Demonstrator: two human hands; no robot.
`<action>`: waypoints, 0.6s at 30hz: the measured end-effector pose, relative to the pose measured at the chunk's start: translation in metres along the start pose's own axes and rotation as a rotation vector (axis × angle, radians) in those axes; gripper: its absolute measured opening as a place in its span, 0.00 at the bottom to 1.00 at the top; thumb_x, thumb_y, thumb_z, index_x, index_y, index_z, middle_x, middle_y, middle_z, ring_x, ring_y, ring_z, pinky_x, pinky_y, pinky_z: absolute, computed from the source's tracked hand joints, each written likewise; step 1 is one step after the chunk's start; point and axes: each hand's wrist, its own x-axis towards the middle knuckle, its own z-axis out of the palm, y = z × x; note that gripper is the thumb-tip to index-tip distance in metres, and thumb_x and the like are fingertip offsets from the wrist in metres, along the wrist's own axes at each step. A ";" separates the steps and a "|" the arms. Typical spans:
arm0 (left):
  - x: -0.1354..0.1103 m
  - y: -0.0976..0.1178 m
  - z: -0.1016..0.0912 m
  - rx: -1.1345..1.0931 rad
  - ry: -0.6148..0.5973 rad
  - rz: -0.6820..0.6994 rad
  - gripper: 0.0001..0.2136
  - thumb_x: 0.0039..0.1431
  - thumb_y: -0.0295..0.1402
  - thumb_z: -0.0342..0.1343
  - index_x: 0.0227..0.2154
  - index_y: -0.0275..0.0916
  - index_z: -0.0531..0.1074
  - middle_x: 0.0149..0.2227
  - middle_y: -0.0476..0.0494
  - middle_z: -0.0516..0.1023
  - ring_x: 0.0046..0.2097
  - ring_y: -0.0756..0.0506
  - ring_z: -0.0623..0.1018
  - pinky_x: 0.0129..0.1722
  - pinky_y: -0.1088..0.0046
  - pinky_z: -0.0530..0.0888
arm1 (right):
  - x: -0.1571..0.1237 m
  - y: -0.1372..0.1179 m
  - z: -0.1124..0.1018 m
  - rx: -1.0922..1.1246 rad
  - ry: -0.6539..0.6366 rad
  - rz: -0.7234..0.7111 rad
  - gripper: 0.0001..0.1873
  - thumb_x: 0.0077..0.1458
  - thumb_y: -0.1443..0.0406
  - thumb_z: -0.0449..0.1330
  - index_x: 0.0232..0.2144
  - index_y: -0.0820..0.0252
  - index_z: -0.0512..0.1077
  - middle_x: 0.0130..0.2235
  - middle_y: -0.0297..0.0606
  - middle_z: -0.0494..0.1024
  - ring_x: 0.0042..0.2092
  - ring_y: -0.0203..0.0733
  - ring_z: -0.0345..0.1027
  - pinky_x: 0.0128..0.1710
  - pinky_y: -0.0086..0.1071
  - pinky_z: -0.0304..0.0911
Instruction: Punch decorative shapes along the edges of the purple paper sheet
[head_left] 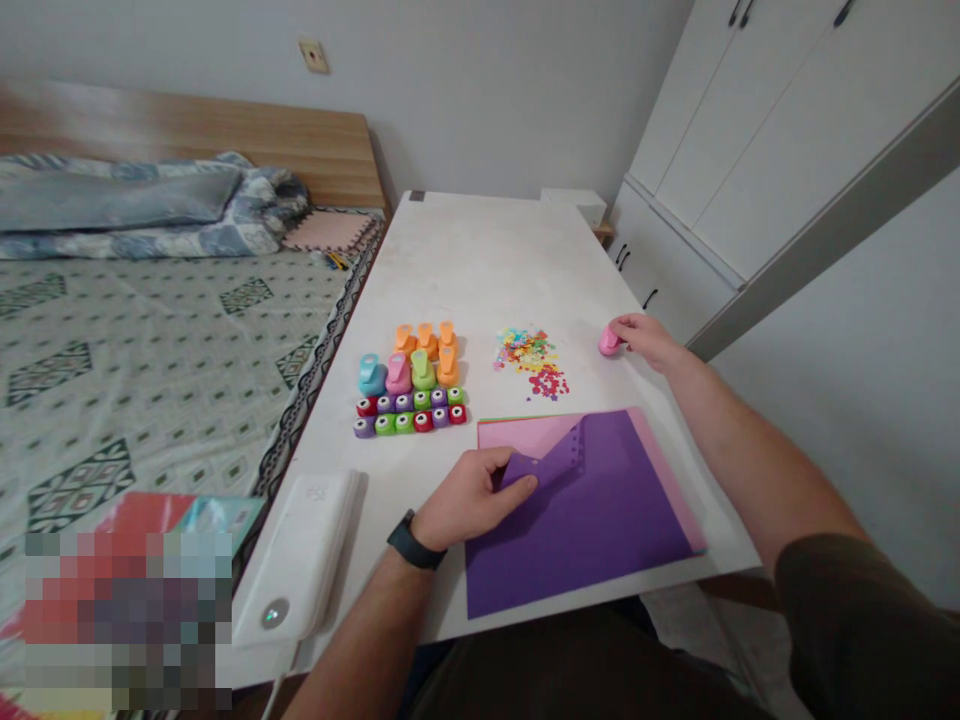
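My left hand (480, 492) pinches the upper left corner of a purple sheet of paper (570, 540), folding it back; a few small punched holes show along its edge. Under it lies a pink sheet (517, 434), with other coloured edges just peeking out. Off to the right, my right hand (646, 338) has its fingers closed on a pink craft punch (609, 343) at the table's right side. A scatter of colourful paper confetti (529, 350) lies left of that punch, with dark pink pieces nearest the paper.
Craft punches (411, 372) in orange, blue, pink, green, purple and red stand in rows on the white table (480, 260). A white power bank (300, 560) with a cable lies front left. A bed (165, 350) adjoins the left; a white cabinet (697, 120) stands right.
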 end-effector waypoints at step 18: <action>0.001 -0.003 0.000 -0.040 0.019 -0.020 0.17 0.64 0.45 0.56 0.29 0.34 0.74 0.27 0.48 0.71 0.30 0.51 0.66 0.29 0.75 0.63 | 0.041 0.008 0.013 -0.274 0.042 -0.033 0.18 0.50 0.53 0.66 0.36 0.62 0.79 0.36 0.42 0.81 0.35 0.41 0.68 0.37 0.34 0.61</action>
